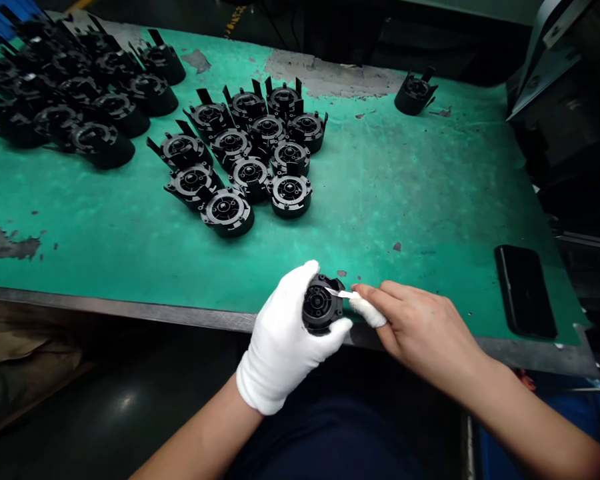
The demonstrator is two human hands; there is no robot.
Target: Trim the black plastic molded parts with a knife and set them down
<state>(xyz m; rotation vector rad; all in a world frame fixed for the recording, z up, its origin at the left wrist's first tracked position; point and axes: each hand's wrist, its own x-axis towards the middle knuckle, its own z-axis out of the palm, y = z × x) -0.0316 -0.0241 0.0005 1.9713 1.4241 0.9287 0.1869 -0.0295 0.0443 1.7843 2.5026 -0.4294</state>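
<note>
My left hand (285, 337), in a white glove, is closed around a round black plastic housing (321, 305) near the table's front edge. The housing's ribbed, ringed face is turned up toward me. From the right, my bare right hand (415, 313) grips a small knife with a pale blade (336, 292). Its tip reaches over the housing's face; whether it touches the plastic I cannot tell. A white wrap (367, 310) covers one digit of the right hand. The knife's handle is mostly hidden by the fingers.
Similar black housings (250, 173) stand grouped on the green table (370, 200), with a denser cluster (100, 137) at the far left. One lone housing (414, 92) stands at the back right. A black phone (525, 290) lies near the right edge.
</note>
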